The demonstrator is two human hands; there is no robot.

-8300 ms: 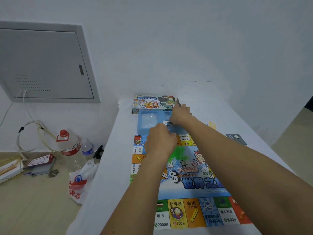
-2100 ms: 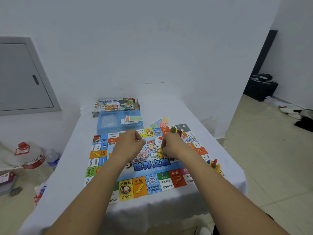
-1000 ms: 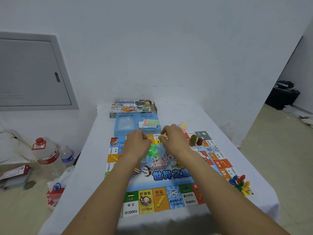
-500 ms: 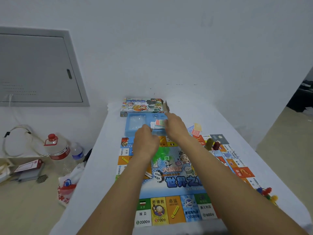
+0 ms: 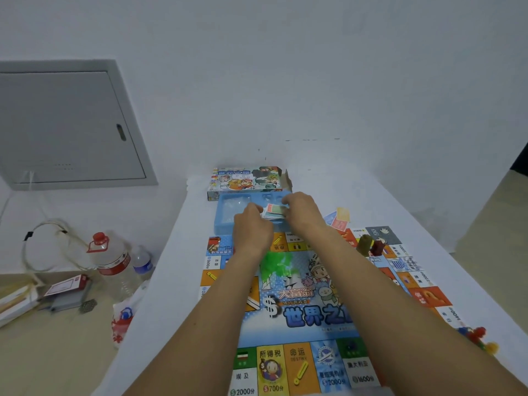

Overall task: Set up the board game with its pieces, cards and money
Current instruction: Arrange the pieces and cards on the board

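Colourful board (image 5: 300,304) flat on table, cards (image 5: 273,210) in blue tray (image 5: 225,221)

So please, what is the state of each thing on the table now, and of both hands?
Board: unfolded, flat on the table.
Box: lying behind the tray, end flap open.
Tray: out of the box, stack inside.
Stack: in the tray, between both hands.
Left hand: at the stack, grip unclear.
Right hand: at the stack, grip unclear.
Loose cards: beside the tray.
Two blocks: upright on the board.

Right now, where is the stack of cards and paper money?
In the head view, the stack of cards and paper money lies in the blue tray beyond the board's far edge, between the left hand and right hand.
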